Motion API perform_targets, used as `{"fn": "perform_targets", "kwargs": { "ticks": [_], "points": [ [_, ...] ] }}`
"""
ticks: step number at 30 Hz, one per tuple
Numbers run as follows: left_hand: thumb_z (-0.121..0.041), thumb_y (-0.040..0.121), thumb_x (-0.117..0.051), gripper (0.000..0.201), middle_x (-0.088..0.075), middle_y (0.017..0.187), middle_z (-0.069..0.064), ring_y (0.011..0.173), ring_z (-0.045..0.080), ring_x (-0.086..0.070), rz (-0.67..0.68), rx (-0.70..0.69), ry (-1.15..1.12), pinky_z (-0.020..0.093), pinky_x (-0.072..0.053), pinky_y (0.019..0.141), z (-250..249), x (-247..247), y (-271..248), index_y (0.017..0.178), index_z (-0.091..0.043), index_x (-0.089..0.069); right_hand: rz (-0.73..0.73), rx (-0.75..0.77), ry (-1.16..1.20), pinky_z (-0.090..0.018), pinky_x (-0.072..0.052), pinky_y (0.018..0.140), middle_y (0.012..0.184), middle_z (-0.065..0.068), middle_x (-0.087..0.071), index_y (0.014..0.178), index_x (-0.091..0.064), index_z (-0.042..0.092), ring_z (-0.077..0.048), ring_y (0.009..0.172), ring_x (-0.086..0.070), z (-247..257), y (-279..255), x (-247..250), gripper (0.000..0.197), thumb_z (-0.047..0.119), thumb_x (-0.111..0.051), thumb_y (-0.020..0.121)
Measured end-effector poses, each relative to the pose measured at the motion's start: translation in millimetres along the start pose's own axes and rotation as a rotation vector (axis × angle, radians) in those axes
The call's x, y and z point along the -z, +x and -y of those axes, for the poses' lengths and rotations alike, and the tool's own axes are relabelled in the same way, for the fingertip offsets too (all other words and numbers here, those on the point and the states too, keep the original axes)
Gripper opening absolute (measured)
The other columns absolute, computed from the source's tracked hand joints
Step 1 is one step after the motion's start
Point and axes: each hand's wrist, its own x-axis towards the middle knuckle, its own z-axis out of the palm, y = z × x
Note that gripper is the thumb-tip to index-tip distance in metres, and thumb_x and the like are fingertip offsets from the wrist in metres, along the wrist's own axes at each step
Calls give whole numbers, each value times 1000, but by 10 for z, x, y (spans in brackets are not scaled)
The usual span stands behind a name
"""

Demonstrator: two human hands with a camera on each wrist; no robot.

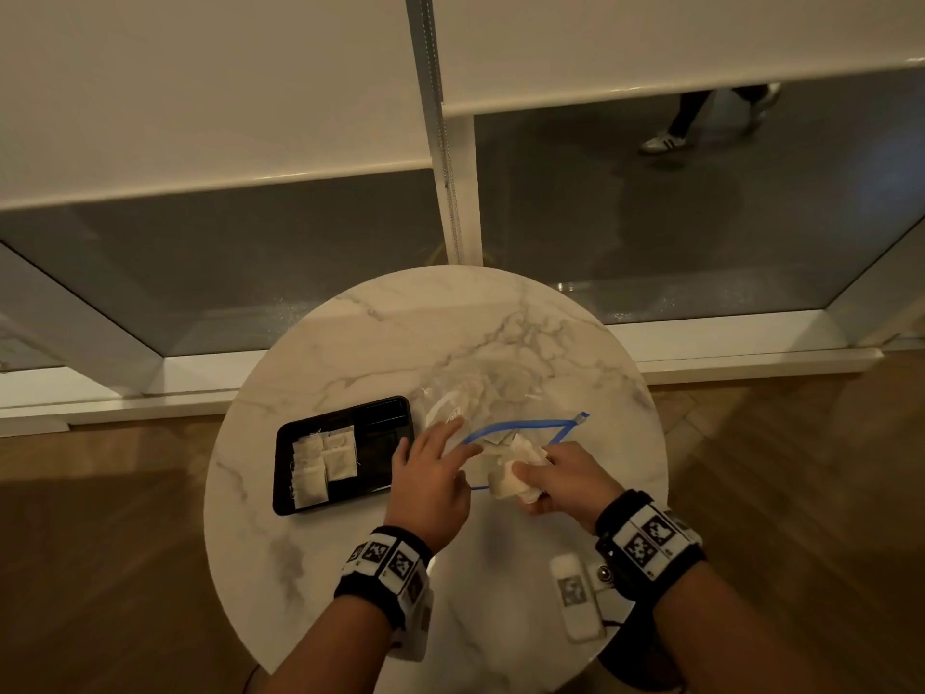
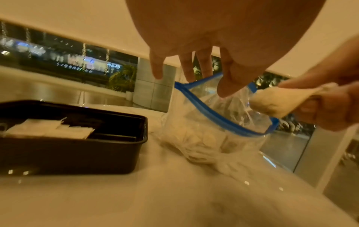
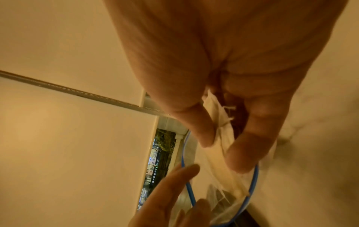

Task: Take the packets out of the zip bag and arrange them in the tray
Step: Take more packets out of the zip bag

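1. Clearly, the right hand [image 1: 560,485] pinches a bunch of white packets [image 1: 518,475] between thumb and fingers at the mouth of the zip bag [image 1: 500,408]; how many it grips cannot be told.
2. Beside it, the left hand [image 1: 430,485] hovers with fingers spread and relaxed, tips at the bag's blue rim; contact is unclear.
3. Inside the clear bag more packets show only as pale blurs.
4. Left of the bag on the marble table [image 1: 350,343], the black tray [image 1: 385,418] holds several packets in its left part.
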Motion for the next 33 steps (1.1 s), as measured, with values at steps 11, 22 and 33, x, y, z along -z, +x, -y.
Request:
{"fn": "perform_targets", "kwargs": {
  "ticks": [11,22,33],
  "points": [
    [-48,95,-54,45,-70,115,15,108,38,-65,203,892,-1651,50,-53,92,-102,215,-375,118,-12,-69,235,111,67,-29,-50,60,88,-9,-70,106,-72,12,-19,75,-63,36,-341,-181,24,27,-69,89],
    [-50,88,-60,54,-67,109,20,95,34,-68,220,939,-2092,48,-53,84,222,379,-467,121,-7,-61,-13,742,-808,-24,-46,79,93,13,-57,101,-68,34,-4,92,-53,-204,-188,-1043,27,49,-68,78],
    [-45,93,-52,57,-63,117,25,99,38,-64,214,946,-2170,49,-50,92,932,553,-642,131,-3,-57,69,811,-885,-18,-45,85,102,17,-58,109,-70,30,-2,97,-52,-145,-154,-1598,29,44,-63,84]
  ]
}}
